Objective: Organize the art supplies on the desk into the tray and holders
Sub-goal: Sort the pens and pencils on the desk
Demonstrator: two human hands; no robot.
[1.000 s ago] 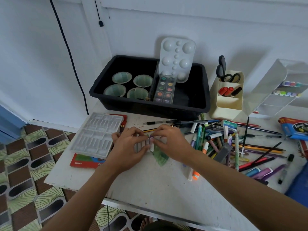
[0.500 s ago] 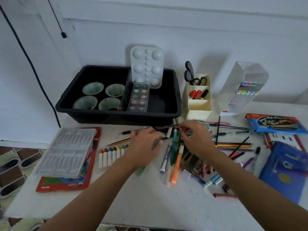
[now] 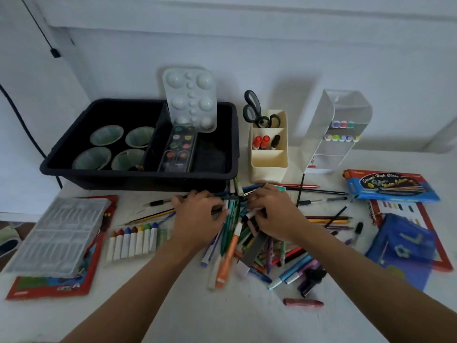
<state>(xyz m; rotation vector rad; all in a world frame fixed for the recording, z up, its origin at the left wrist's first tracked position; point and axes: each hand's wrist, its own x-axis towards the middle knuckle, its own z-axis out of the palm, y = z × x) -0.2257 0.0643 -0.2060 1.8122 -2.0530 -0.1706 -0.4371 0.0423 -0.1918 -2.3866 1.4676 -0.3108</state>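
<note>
Pens and markers (image 3: 228,258): a loose, crossed heap of plastic barrels and wooden pencils on the desk, just in front of the black tray's (image 3: 138,180) right corner.
Left hand (image 3: 197,219): lies on the heap's left edge with fingers bent over thin pens; I cannot tell whether it grips any.
Right hand (image 3: 274,216): fingers curled, pinching a black-and-white marker (image 3: 249,215) at the top of the heap.
Black tray: a glossy rectangular plastic tub against the wall.
Inside the tray: four round green cups (image 3: 106,134) on the left, a watercolour pan set (image 3: 178,149) in the middle, and a white dimpled palette (image 3: 190,100) leaning upright.
Cream holder (image 3: 269,159): stands just right of the tray, stepped compartments holding black scissors (image 3: 251,107) and red-capped markers (image 3: 261,141).
Clear holder (image 3: 346,107): transparent and slanted, further right of the tray, with coloured marker ends showing.
Blue box (image 3: 390,185): far right of the tray, reads "Special High Class"; the rest is blurred.
Crayons (image 3: 133,241): a neat row in front of the tray.
Moulded clear insert (image 3: 59,233): in front of the tray's left corner, on a red box (image 3: 52,285).
Desk (image 3: 247,318): matt white.
Wall (image 3: 296,58): plain white, behind the tray.
</note>
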